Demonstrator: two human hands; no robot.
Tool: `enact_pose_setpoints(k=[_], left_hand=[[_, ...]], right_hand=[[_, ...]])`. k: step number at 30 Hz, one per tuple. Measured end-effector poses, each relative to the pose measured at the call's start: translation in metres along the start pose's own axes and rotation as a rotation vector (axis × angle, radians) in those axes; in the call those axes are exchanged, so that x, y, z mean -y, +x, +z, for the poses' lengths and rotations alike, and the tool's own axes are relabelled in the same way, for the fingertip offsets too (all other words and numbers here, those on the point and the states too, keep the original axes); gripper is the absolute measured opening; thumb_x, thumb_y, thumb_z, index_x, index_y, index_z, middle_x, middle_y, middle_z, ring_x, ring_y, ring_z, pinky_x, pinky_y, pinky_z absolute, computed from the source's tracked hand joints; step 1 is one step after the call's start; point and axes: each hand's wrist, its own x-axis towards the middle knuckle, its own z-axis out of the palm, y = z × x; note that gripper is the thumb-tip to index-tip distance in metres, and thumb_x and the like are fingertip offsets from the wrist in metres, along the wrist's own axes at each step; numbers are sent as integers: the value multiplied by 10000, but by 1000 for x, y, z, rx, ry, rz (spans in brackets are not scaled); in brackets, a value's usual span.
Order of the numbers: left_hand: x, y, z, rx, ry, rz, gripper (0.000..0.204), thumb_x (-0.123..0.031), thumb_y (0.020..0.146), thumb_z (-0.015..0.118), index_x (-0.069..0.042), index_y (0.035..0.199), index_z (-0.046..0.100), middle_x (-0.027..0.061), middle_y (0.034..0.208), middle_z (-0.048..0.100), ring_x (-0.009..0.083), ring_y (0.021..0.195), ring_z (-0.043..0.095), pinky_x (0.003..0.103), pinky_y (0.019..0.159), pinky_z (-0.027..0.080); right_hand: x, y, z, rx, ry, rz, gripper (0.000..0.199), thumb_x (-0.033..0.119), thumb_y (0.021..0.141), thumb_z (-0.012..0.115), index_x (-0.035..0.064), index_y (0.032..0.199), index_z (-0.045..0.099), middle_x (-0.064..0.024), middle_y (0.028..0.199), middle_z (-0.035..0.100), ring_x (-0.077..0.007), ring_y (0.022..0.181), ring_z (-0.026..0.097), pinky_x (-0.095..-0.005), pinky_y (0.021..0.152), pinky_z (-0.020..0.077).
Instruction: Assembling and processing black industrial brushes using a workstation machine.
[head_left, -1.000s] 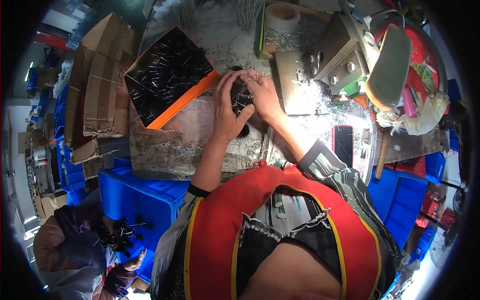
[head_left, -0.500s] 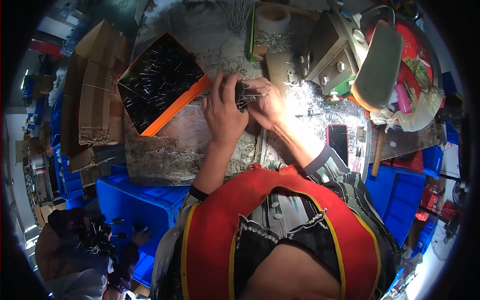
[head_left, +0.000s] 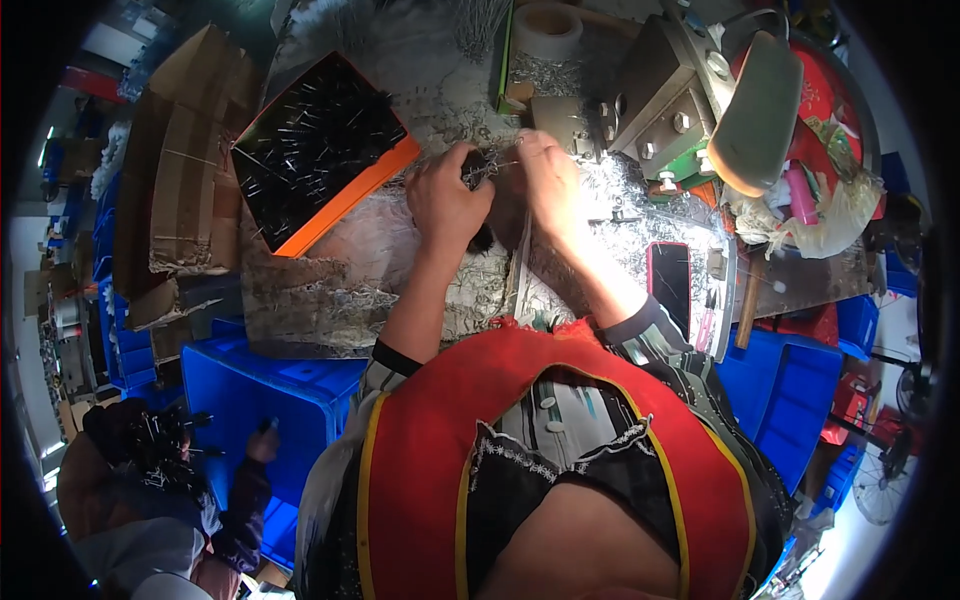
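My left hand (head_left: 447, 203) is closed around a bunch of small black pieces (head_left: 474, 170) with thin metal pins, and part of the bunch sticks out below the palm. Just to its right, my right hand (head_left: 550, 185) has its fingertips pressed together by the thin metal ends; what they pinch is too small to make out. Left of my hands, an orange-edged box (head_left: 350, 198) holds many similar black pieces with shiny pins. Both hands are over the worn worktop (head_left: 330, 310).
A metal press-like machine (head_left: 655, 95) with a rounded green-grey part (head_left: 757, 115) stands to the right. A phone (head_left: 669, 285) lies below it. Further back is a tape roll (head_left: 546, 32). Cardboard (head_left: 190, 190) and a blue bin (head_left: 260, 375) are left, near another person's hand (head_left: 263, 444).
My right hand has drawn slightly away from my left, and its fingers have curled in. The black bunch now shows below my left palm. The other person's hand has shifted at the bin.
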Motion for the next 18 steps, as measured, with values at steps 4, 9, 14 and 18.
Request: enact_pose_setpoints(k=[4,9,14,18], left_hand=[[7,-3,4,-67,87,122,309,-225,630,691,-120,906,601,68,773,637,260,798,591,392,735,381],[1,-7,2,-93,27,165,373,-364,678,690,-94,913,584,74,762,630,268,756,594,389,745,374],[5,-13,-9,-122,-167,59,278,-156,644,692,-91,892,585,86,760,621,295,745,599,384,703,417],[11,-15,-21,-103,-268,-65,163,-72,647,647,-51,799,592,89,741,619,260,720,607,335,661,451]], right_hand=[[16,-1,-6,186,-265,-8,338,235,887,521,0,647,552,-159,563,533,-304,579,568,-364,567,439],[15,0,-4,127,-537,-604,234,129,866,528,20,663,568,-144,621,556,-333,560,562,-384,509,447],[62,-9,-22,-68,-555,-626,243,135,858,542,37,636,545,-136,618,545,-333,563,556,-373,500,449],[61,7,-16,-93,-727,-463,262,170,864,536,44,634,535,-151,600,529,-351,570,554,-393,514,453]])
